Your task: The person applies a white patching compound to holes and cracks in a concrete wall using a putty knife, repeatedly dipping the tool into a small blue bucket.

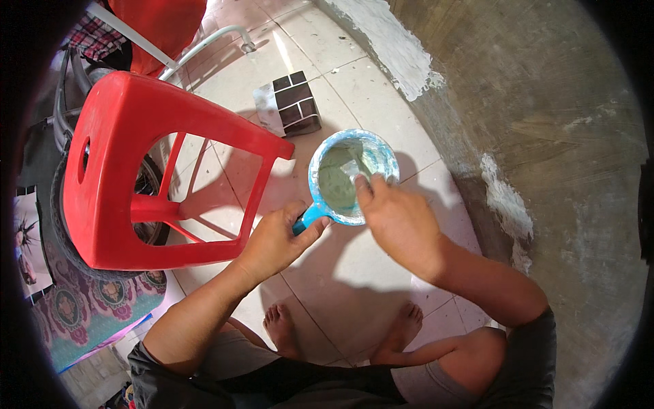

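Observation:
A light-blue water dipper (315,178) smeared with white is held above the tiled floor, in front of me. My left hand (272,240) is closed round its handle (312,219). Pale greenish-white paste (334,188) coats the inside of the dipper. My right hand (403,223) reaches over the near right part of the rim, its fingers closed on a small scraper (352,165). The scraper's flat blade dips into the paste, and its handle is mostly hidden by my fingers.
A red plastic stool (109,232) lies on its side at the left, close to my left hand. A brick-patterned box (297,105) rests beyond the dipper. The grey wall (545,136) with white patches curves along the right. A red chair (157,31), wheel (162,191) and patterned mat (102,310) are at left.

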Available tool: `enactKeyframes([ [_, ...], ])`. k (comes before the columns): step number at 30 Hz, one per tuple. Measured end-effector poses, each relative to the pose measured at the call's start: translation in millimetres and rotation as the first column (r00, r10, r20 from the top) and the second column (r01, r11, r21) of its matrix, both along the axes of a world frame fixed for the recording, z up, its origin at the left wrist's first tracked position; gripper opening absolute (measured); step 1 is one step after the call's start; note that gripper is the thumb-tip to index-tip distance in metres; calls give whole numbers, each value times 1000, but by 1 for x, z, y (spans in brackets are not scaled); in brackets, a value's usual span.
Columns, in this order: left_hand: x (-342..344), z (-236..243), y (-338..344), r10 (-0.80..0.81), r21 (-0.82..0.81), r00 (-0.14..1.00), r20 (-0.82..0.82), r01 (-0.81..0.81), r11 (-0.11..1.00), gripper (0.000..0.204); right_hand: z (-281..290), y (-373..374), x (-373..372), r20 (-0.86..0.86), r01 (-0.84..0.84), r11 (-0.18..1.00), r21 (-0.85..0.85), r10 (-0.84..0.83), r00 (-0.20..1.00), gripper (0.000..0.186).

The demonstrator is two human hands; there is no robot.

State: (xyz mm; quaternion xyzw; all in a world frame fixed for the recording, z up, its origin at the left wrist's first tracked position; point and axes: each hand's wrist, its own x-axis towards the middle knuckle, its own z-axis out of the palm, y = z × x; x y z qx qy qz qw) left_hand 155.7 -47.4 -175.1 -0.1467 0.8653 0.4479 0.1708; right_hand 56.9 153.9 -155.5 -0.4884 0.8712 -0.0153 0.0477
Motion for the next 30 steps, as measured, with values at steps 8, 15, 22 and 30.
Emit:
enactKeyframes([
  [8, 3, -6, -2, -64, -49, 998, -24, 63, 997, 46, 0, 1, 5, -64, -66, 996, -54, 63, 996, 33],
  [15, 3, -10, -5, -60, -73, 998, -34, 58, 996, 49, -3, 13, -11, 237, 136, 984, -115, -106, 966, 25],
  [22, -4, -9, -12, 35, -34, 999, 28, -34, 999, 40, -8, 49, -53, 840, 669, 729, -145, -266, 472, 26],
  [30, 0, -14, -19, 94, 18, 993, 71, -96, 995, 53, -2, 61, -69, 992, 735, 676, 46, -117, 46, 23],
])
